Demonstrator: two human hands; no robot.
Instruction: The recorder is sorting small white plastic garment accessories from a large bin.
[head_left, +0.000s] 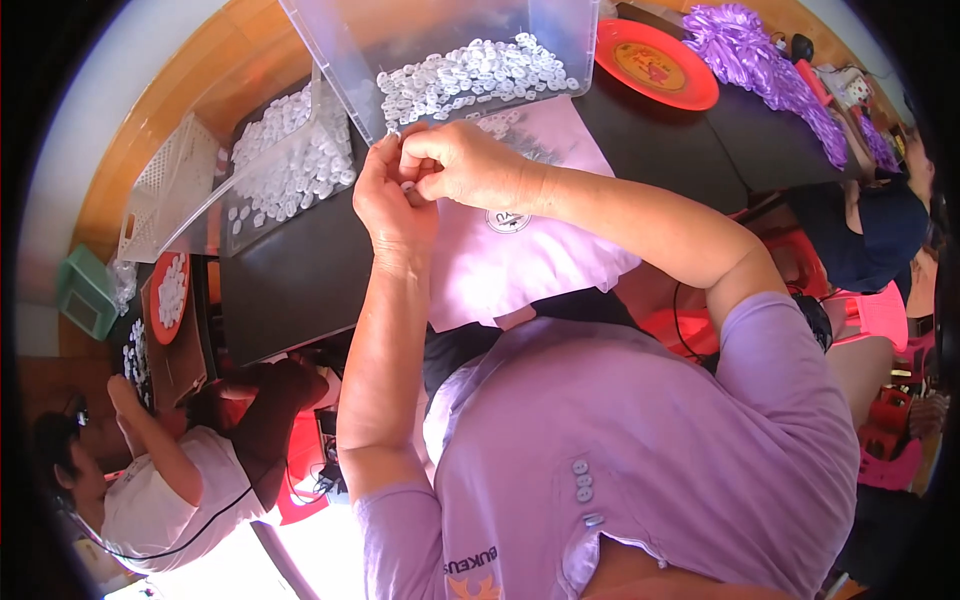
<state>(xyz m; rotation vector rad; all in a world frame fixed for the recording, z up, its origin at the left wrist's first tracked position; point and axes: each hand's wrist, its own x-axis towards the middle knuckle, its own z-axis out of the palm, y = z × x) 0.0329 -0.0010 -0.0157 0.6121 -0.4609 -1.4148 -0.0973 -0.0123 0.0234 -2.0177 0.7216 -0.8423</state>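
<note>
My left hand is closed, thumb and fingertips pinched together. At its fingertips is a small white piece, too small to make out fully. My right hand meets it, its fingers curled and pinching; what they grip is hidden. Another small white piece shows between the palms. Both hands are above a pink cloth spread over the table edge and my lap. Just beyond them stands a clear plastic bin with many small white pieces in it.
A second clear bin of white pieces sits left on the dark table, near a white basket. Right are a red plate and purple shiny material. Co-workers sit left and right.
</note>
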